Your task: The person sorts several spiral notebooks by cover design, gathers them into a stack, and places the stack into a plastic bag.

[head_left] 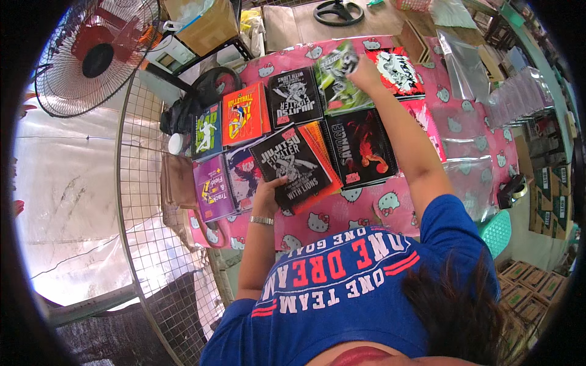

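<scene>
My left hand (pixel 266 196) grips a fanned stack of spiral notebooks, a black-covered notebook (pixel 290 165) on top and orange edges showing beneath. Stretched to the far side of the table, my right hand (pixel 365 74) pinches the upper part of a green notebook (pixel 334 64), which is smeared by motion. Beneath it lie more green notebooks (pixel 345 97). Around the hands are piles of notebooks: a black one with a red figure (pixel 365 149), a black one with a grey drawing (pixel 294 94), an orange one (pixel 243 114), a purple one (pixel 213 186) and a red-and-white one (pixel 395 73).
A pink patterned cloth (pixel 390 204) covers the table. Clear plastic sleeves (pixel 519 94) lie at the right. At the far left stand a fan (pixel 97 60) and a wire mesh panel (pixel 146 165). A cardboard box (pixel 207 27) sits behind; tape (pixel 519 190) rests near the right edge.
</scene>
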The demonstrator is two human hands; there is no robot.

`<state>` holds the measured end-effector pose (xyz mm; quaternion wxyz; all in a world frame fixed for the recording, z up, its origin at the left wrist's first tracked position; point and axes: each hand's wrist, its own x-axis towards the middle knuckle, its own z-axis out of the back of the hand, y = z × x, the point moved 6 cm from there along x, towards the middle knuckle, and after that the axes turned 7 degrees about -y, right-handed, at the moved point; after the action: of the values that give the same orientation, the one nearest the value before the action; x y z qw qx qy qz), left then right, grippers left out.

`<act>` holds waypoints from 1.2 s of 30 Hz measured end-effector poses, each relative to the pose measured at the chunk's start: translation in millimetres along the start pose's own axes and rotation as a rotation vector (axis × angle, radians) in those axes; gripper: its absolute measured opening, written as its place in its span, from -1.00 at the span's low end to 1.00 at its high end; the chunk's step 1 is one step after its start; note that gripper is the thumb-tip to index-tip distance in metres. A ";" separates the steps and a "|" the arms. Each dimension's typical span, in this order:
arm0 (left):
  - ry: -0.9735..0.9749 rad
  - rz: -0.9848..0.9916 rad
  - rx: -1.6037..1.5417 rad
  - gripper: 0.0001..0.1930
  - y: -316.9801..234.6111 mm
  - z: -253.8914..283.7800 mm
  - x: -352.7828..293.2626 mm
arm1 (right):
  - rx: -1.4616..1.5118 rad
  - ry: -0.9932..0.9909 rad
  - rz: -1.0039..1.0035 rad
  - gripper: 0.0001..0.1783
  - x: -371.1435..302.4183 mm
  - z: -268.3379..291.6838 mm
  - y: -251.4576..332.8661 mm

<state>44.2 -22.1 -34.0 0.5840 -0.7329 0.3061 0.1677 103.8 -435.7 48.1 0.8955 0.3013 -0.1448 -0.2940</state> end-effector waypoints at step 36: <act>0.111 0.052 -0.423 -0.52 8.0 4.2 -72.8 | 0.499 0.218 0.772 -0.26 -156.2 -13.6 160.1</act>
<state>-15.5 -0.6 2.8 0.3950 -0.8390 0.3146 0.2028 57.5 -230.3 124.7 0.8494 0.4606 -0.2175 0.1379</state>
